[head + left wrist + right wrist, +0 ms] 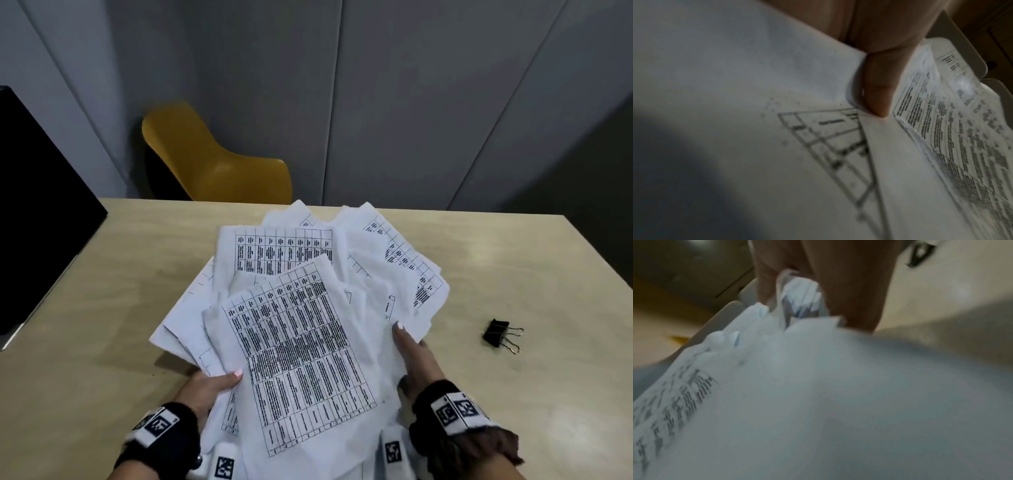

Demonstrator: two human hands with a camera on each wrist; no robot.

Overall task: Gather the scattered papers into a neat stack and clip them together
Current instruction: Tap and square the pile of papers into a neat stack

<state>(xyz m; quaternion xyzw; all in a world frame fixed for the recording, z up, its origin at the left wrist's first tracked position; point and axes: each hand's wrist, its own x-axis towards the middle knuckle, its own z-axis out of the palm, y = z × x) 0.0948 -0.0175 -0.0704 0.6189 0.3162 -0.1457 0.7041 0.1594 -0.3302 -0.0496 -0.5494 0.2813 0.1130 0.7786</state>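
— So why were the papers (pixel 301 329) fanned out like that, half off the table (pixel 137 274)?

— They looked gathered but not squared. The sheets overlapped at different angles, corners sticking out toward the far edge, so my guess was that the person had them raised at the near side to bring them together before tapping them even.

— And the hands?

— One on each side of the pile. The left hand (pixel 209 387) gripped the lower left edge, thumb on top of the printed sheet and, in the left wrist view, a fingertip pressed against the paper from below. The right hand (pixel 414 359) held the right edge, thumb lying along the top and the other fingers tucked under; the right wrist view showed crumpled sheet edges caught between its fingers. Holding both sides probably kept loose sheets from sliding out.

— Where was the clip?

— The black binder clip (pixel 501 334) lay on the table well to the right of the pile, untouched, within reach of the right hand. It made sense to leave it there until the edges lined up.
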